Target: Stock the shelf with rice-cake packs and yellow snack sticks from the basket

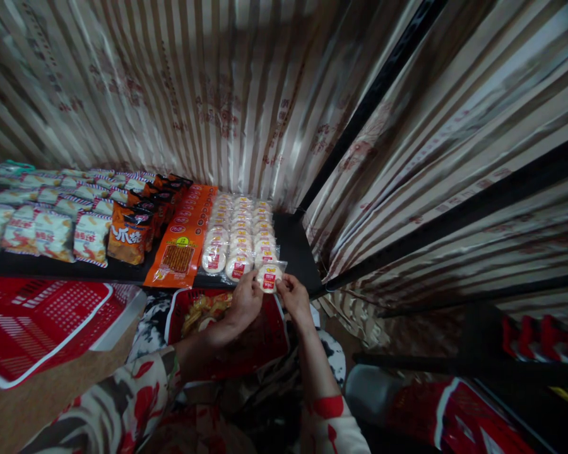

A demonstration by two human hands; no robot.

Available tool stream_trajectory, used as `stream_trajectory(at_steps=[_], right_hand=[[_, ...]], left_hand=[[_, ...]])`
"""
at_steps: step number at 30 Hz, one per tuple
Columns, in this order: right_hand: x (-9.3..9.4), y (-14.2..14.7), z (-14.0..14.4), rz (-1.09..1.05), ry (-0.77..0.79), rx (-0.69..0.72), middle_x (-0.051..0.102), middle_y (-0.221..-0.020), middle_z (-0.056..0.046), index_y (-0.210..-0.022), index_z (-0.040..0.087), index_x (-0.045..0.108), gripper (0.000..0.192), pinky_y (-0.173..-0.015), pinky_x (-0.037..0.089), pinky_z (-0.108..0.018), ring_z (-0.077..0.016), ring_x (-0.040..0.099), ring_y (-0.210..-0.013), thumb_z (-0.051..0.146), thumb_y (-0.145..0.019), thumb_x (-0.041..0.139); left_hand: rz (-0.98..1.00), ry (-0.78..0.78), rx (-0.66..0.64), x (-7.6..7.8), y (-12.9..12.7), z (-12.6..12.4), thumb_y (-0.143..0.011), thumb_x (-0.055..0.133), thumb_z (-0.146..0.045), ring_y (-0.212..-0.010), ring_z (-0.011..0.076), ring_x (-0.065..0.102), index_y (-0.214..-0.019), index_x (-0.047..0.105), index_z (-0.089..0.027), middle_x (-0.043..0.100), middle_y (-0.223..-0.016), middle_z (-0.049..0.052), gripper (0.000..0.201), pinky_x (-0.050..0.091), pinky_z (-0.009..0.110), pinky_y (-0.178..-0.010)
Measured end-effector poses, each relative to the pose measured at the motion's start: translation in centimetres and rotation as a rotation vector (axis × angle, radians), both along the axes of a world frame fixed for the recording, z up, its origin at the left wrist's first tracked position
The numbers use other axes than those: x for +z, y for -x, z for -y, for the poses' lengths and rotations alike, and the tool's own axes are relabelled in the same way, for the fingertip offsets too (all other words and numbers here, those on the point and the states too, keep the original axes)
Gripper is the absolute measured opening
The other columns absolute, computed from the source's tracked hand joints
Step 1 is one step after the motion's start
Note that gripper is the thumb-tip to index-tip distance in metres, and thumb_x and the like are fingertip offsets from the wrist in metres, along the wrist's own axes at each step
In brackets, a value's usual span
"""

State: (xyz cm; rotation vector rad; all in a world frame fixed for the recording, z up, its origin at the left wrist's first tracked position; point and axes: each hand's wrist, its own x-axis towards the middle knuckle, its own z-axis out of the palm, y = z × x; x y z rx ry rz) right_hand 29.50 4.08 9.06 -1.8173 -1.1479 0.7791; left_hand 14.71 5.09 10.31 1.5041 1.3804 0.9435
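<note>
I look down at striped foil curtains [246, 94] around a dark shelf [296, 249] lined with snack bags [52, 233], orange packets [182, 243] and rows of round cakes [239, 230]. Below, a red basket [265, 337] sits in my lap. My left hand [243, 302] and right hand [294, 297] pinch one wrapped cake [269, 276] at the shelf's front edge, fingers closed on its wrapper.

Glossy clear plastic wraps the round cake packet [269, 276]; the shelf [296, 249] looks matt black; the basket [265, 340] is red plastic mesh.

three rows of round cakes [239, 230], two red baskets [38, 321], perhaps five orange bags [127, 234].
</note>
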Motion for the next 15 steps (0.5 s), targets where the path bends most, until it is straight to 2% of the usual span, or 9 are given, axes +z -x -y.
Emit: stream_trajectory(at_steps=[5, 11, 15], right_hand=[[0.5, -0.1, -0.7, 0.079, 0.008, -0.015, 0.069, -0.077, -0.004, -0.094, 0.018, 0.064, 0.037, -0.064, 0.048, -0.029, -0.0176, 0.062, -0.065, 0.046, -0.073, 0.052], [0.7, 0.0, -1.7, 0.167, 0.033, -0.001, 0.068, -0.077, -0.003, -0.093, 0.019, 0.064, 0.034, -0.066, 0.047, -0.028, -0.0171, 0.062, -0.068, 0.044, -0.074, 0.051], [0.7, 0.2, -2.2, 0.216, 0.057, -0.020, 0.068, -0.078, -0.004, -0.093, 0.018, 0.065, 0.033, -0.067, 0.046, -0.028, -0.0177, 0.062, -0.071, 0.041, -0.075, 0.050]], left_hand=[[-0.017, 0.000, 0.003, 0.1, -0.5, -0.4, -0.076, 0.047, -0.010, -0.098, 0.0177, 0.060, -0.120, 0.054, -0.015, 0.061, -0.118, 0.010, 0.045, 0.047, 0.036, -0.096], [-0.070, -0.031, -0.026, -0.1, -0.6, -0.9, -0.074, 0.045, -0.006, -0.110, 0.0211, 0.056, -0.120, 0.053, -0.011, 0.059, -0.120, 0.013, 0.047, 0.046, 0.039, -0.100], [-0.080, -0.090, -0.046, -0.6, -0.7, -0.9, -0.073, 0.044, -0.004, -0.118, 0.0219, 0.052, -0.119, 0.053, -0.012, 0.057, -0.124, 0.012, 0.048, 0.043, 0.041, -0.103]])
